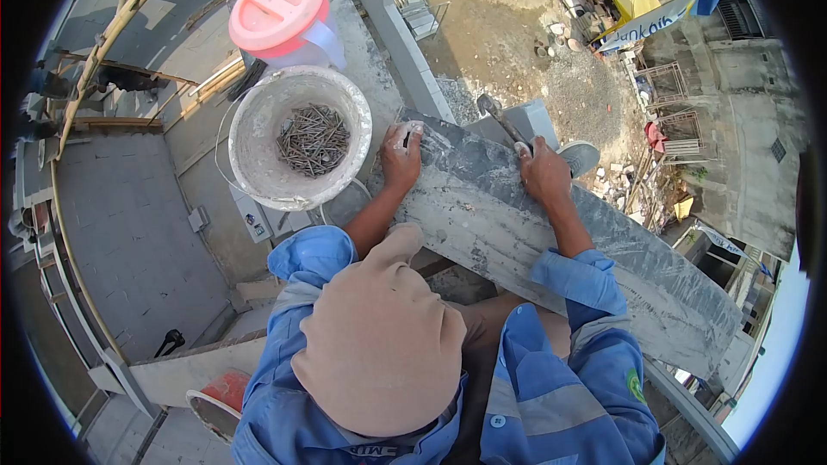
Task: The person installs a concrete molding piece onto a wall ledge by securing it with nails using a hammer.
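My right hand (pixel 544 174) is wrapped around the handle of a hammer (pixel 508 125), whose metal head points up and left past the board's far edge. Below both hands lies a long grey board (pixel 482 215), smeared with cement. My left hand (pixel 401 157) is at the board's left end with its fingers closed; a small dark spot shows between them, but what they hold is hidden. Just left of that hand stands a cement-stained bucket (pixel 244 164) with a pile of nails (pixel 312 140) inside.
A pitcher with a pink lid (pixel 280 13) stands behind the bucket on a concrete ledge. A red bucket (pixel 215 400) is at lower left. Beyond the wall edge (pixel 422 69), the ground with rubble (pixel 594 129) lies far below. A bamboo pole (pixel 112 30) rises at left.
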`<move>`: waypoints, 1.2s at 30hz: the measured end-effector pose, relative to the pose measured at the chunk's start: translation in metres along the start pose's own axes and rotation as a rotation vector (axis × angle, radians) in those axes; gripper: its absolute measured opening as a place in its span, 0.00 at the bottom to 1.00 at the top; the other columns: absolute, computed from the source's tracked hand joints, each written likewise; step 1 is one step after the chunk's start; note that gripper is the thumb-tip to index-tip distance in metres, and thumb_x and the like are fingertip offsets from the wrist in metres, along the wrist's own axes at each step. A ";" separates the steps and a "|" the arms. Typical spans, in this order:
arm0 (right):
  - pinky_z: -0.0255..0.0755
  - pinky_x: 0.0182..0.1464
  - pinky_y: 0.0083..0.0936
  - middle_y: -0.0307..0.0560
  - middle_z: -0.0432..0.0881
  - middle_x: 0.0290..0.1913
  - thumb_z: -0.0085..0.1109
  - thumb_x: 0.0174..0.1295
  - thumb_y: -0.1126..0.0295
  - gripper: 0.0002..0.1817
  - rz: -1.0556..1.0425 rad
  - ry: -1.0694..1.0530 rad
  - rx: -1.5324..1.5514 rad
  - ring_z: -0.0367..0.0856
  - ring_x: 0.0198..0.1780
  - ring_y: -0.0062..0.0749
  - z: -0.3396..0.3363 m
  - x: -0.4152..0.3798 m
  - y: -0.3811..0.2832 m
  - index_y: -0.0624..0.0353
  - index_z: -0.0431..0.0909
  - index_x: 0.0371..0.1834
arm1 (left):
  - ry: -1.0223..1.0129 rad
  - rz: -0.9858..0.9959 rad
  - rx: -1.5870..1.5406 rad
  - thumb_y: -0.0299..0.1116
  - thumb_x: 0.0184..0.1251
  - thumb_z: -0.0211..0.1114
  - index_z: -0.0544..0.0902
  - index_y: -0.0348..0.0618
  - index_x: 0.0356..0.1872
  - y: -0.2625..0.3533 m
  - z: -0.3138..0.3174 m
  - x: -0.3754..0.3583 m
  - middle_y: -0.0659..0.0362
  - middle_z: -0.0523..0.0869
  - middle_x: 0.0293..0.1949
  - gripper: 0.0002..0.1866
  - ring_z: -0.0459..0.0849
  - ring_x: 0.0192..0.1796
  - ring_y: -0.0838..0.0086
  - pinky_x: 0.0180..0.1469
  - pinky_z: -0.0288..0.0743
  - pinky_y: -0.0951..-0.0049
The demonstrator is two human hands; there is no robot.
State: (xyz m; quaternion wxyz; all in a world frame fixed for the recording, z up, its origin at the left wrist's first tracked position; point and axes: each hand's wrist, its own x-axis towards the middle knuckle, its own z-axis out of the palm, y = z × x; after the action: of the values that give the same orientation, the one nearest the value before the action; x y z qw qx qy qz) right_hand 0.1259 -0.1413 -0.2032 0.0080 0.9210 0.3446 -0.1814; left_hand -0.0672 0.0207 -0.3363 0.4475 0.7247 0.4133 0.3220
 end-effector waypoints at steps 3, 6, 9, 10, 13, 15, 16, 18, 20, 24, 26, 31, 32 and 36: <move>0.77 0.45 0.52 0.68 0.85 0.36 0.48 0.74 0.52 0.22 0.016 -0.021 0.016 0.85 0.41 0.64 -0.004 0.001 -0.003 0.64 0.73 0.47 | 0.040 0.025 -0.032 0.35 0.73 0.60 0.86 0.37 0.43 0.001 0.003 -0.001 0.50 0.85 0.40 0.12 0.84 0.43 0.56 0.49 0.75 0.62; 0.77 0.44 0.53 0.68 0.85 0.34 0.48 0.74 0.52 0.22 -0.036 -0.002 0.024 0.85 0.40 0.64 -0.009 0.003 -0.005 0.64 0.73 0.47 | 0.053 0.020 -0.003 0.35 0.74 0.59 0.86 0.37 0.43 0.011 0.001 -0.002 0.50 0.84 0.40 0.12 0.84 0.45 0.56 0.50 0.75 0.61; 0.77 0.43 0.53 0.67 0.85 0.35 0.48 0.74 0.52 0.22 -0.073 0.000 0.028 0.85 0.39 0.64 -0.015 0.004 -0.009 0.64 0.73 0.47 | 0.081 0.044 0.033 0.36 0.74 0.58 0.85 0.38 0.44 0.017 -0.004 -0.003 0.49 0.84 0.41 0.12 0.83 0.46 0.55 0.51 0.74 0.60; 0.77 0.43 0.53 0.67 0.85 0.35 0.48 0.74 0.52 0.22 -0.068 -0.003 0.028 0.85 0.39 0.64 -0.014 0.004 -0.009 0.64 0.73 0.47 | 0.101 -0.005 0.027 0.35 0.74 0.58 0.85 0.38 0.45 0.016 -0.005 -0.004 0.49 0.84 0.42 0.12 0.83 0.46 0.54 0.52 0.74 0.59; 0.78 0.42 0.52 0.66 0.85 0.35 0.48 0.74 0.52 0.21 -0.052 -0.044 -0.007 0.86 0.39 0.63 -0.011 0.010 -0.006 0.64 0.73 0.47 | 0.128 -0.012 0.054 0.34 0.73 0.58 0.83 0.37 0.44 0.011 -0.002 -0.003 0.47 0.83 0.42 0.11 0.81 0.47 0.51 0.51 0.73 0.56; 0.78 0.42 0.52 0.65 0.85 0.35 0.48 0.74 0.53 0.21 -0.069 -0.052 -0.034 0.86 0.39 0.63 -0.007 0.011 -0.003 0.64 0.73 0.47 | 0.125 0.028 0.092 0.33 0.72 0.58 0.82 0.35 0.44 0.010 -0.002 -0.004 0.46 0.82 0.42 0.11 0.80 0.46 0.48 0.50 0.72 0.54; 0.78 0.42 0.52 0.65 0.85 0.35 0.48 0.74 0.53 0.21 -0.061 -0.055 -0.031 0.86 0.39 0.63 -0.007 0.012 -0.002 0.64 0.73 0.47 | 0.109 0.045 0.077 0.32 0.71 0.58 0.82 0.35 0.44 0.012 -0.003 -0.002 0.46 0.81 0.42 0.11 0.80 0.47 0.48 0.51 0.72 0.54; 0.78 0.43 0.53 0.65 0.85 0.36 0.49 0.73 0.53 0.20 -0.097 -0.071 -0.042 0.85 0.38 0.62 -0.008 0.011 -0.002 0.63 0.72 0.47 | 0.087 0.061 0.062 0.32 0.71 0.58 0.82 0.35 0.44 0.012 -0.004 -0.004 0.46 0.81 0.42 0.10 0.80 0.47 0.47 0.51 0.72 0.54; 0.78 0.43 0.52 0.65 0.85 0.38 0.49 0.73 0.54 0.20 -0.133 -0.083 -0.053 0.85 0.39 0.62 -0.004 0.009 0.005 0.64 0.72 0.46 | 0.102 0.087 0.074 0.31 0.70 0.59 0.82 0.35 0.44 0.010 -0.004 -0.003 0.46 0.81 0.42 0.10 0.80 0.46 0.47 0.50 0.72 0.54; 0.77 0.43 0.52 0.63 0.82 0.45 0.52 0.72 0.57 0.18 -0.291 -0.001 -0.023 0.84 0.41 0.62 -0.001 0.011 0.008 0.65 0.71 0.47 | 0.108 0.069 0.092 0.30 0.69 0.61 0.82 0.35 0.43 0.017 -0.007 -0.001 0.47 0.82 0.41 0.09 0.80 0.45 0.49 0.49 0.73 0.55; 0.76 0.43 0.52 0.63 0.81 0.46 0.53 0.72 0.58 0.18 -0.440 0.146 -0.032 0.83 0.41 0.62 -0.001 0.010 0.008 0.65 0.71 0.48 | 0.122 0.061 0.072 0.31 0.70 0.61 0.83 0.36 0.43 0.017 -0.007 0.000 0.47 0.82 0.41 0.09 0.81 0.46 0.50 0.50 0.73 0.56; 0.73 0.41 0.55 0.65 0.80 0.43 0.55 0.71 0.62 0.16 -0.541 0.208 0.126 0.80 0.38 0.66 -0.021 -0.020 -0.023 0.64 0.70 0.51 | 0.155 0.126 0.089 0.29 0.69 0.62 0.84 0.36 0.44 0.010 -0.005 -0.003 0.47 0.84 0.42 0.09 0.82 0.46 0.50 0.50 0.74 0.57; 0.72 0.41 0.56 0.66 0.81 0.41 0.54 0.71 0.62 0.17 -0.476 0.122 0.155 0.80 0.39 0.67 -0.019 -0.029 -0.028 0.65 0.69 0.53 | 0.145 0.097 0.072 0.29 0.70 0.62 0.84 0.36 0.44 0.010 -0.005 -0.003 0.47 0.84 0.42 0.09 0.82 0.46 0.51 0.51 0.74 0.57; 0.72 0.43 0.57 0.70 0.83 0.41 0.51 0.73 0.59 0.22 -0.371 -0.021 0.219 0.80 0.41 0.71 -0.018 -0.038 -0.046 0.61 0.66 0.62 | 0.138 0.045 0.041 0.29 0.70 0.61 0.84 0.36 0.44 0.013 -0.005 -0.002 0.48 0.84 0.41 0.08 0.82 0.47 0.51 0.51 0.74 0.57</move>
State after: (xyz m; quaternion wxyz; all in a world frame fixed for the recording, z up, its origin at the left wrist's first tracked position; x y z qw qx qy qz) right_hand 0.0758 -0.1282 -0.1687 -0.1222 0.8352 0.4864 -0.2257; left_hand -0.0683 0.0180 -0.3223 0.3955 0.7189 0.4332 0.3729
